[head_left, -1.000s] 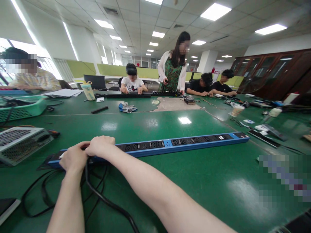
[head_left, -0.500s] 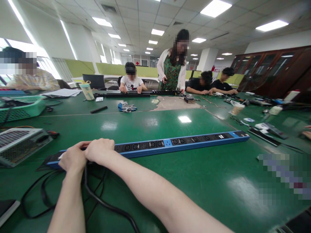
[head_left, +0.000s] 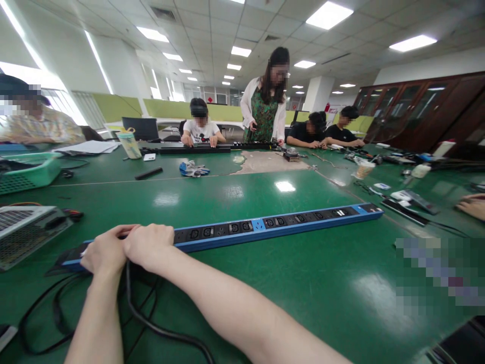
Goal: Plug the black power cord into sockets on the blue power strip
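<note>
A long blue-and-black power strip (head_left: 295, 221) lies slantwise across the green table, its row of sockets facing up. Near its left end, my left hand (head_left: 104, 251) is closed over the strip, with the fingertips out of sight. Pressed up against it, my right hand (head_left: 149, 243) is closed on the strip too, knuckles up and fingers hidden. From beneath the hands a thick black cable (head_left: 151, 319) runs down towards me. Thinner black cords (head_left: 28, 316) loop on the table at the left.
At the left are a metal power supply unit (head_left: 28, 230) and a green basket (head_left: 32, 173). Gloves (head_left: 194, 169), a black bar (head_left: 148, 173) and a cup (head_left: 129, 144) sit farther off. Several people work around the table; a co-worker's hand (head_left: 473, 206) rests at the right edge.
The view has turned slightly right, so things appear shifted left. Both hands keep their place on the power strip. More of the co-worker's hand shows at the right edge.
</note>
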Demonstrator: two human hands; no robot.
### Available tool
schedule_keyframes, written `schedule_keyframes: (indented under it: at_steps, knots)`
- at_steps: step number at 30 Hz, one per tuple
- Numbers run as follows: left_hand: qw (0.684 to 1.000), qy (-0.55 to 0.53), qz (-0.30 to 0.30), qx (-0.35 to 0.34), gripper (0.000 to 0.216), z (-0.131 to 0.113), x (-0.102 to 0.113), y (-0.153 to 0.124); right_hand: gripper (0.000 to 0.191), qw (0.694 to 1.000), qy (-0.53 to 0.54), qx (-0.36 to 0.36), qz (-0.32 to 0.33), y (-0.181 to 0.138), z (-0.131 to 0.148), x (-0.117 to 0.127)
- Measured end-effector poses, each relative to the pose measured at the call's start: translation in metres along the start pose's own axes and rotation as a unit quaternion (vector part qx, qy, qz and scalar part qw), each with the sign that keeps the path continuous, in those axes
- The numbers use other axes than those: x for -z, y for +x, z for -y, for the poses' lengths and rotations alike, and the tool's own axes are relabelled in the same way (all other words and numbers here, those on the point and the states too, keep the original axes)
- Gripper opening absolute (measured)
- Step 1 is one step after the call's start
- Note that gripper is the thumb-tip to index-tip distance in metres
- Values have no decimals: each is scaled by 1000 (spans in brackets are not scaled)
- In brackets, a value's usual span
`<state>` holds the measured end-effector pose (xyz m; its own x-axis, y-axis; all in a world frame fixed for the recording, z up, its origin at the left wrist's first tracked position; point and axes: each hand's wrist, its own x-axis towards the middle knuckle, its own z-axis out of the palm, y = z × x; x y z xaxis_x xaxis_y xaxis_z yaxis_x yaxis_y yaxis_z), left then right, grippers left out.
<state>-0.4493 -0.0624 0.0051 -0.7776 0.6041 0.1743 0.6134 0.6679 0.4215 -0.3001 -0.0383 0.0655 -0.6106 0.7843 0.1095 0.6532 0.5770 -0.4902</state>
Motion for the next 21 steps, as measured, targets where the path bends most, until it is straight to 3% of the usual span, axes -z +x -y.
schedule_keyframes:
  at_steps: [6, 13, 17, 21]
  knots:
    - [1000, 9, -9, 4, 44, -2, 2, -2, 34, 999, -11, -5, 38, 11, 2, 3]
    - [1000, 1, 5, 7, 48, -4, 5, -5, 33, 999, -4, 4, 33, 1, -1, 5]
    - [1000, 8, -5, -3, 47, -6, 7, -9, 38, 997, -11, 16, 79, 5, 0, 36]
    - [1000, 24, -13, -6, 59, -9, 8, -13, 48, 998, 17, 48, 23, 8, 5, 94]
